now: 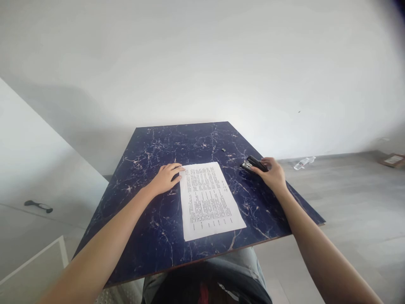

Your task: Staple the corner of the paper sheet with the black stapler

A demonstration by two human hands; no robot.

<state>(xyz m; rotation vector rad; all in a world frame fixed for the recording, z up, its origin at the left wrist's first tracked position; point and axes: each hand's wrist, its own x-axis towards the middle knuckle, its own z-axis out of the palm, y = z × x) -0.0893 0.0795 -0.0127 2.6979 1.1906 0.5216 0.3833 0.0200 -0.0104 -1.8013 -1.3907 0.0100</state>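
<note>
A printed white sheet of paper (209, 200) lies on the dark blue marbled table (152, 240), its text running sideways. The fingertips of my left hand (166, 177) rest at the paper's upper left corner, with the fingers a little apart. To the right of the paper, my right hand (272, 173) has its fingers and thumb round the rear end of a black stapler (253, 164). The stapler's front points left, and silvery metal shows between its jaws. A small dark piece (223, 150) lies on the table beyond the paper.
A pale wall (202, 63) rises behind the table's far edge. On the floor at the right are a clear plastic item (304, 163) and a cardboard box (392, 160). A white panel with a dark handle (38, 206) stands at the left.
</note>
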